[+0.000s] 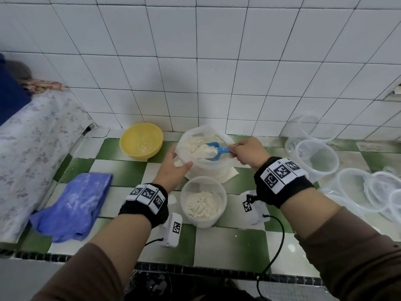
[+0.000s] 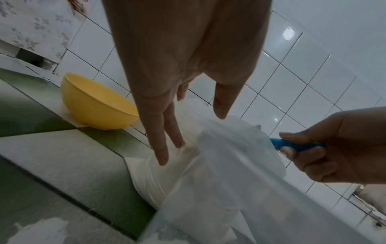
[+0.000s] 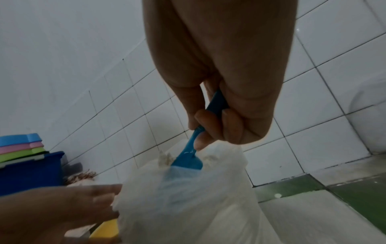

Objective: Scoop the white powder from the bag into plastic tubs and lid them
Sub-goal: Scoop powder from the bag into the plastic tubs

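Note:
A clear plastic bag of white powder stands open at the back of the counter. My right hand grips the handle of a blue scoop, which lies inside the bag's mouth heaped with powder. In the right wrist view the fingers curl round the scoop. My left hand lies flat and straight-fingered against the bag's left side; its fingertips touch the bag. Just in front of the bag stands a round plastic tub, partly filled with powder and without a lid.
A yellow bowl sits left of the bag by the tiled wall. A blue cloth lies at the front left. Empty clear tubs and lids crowd the right side. The counter's edge runs along the front.

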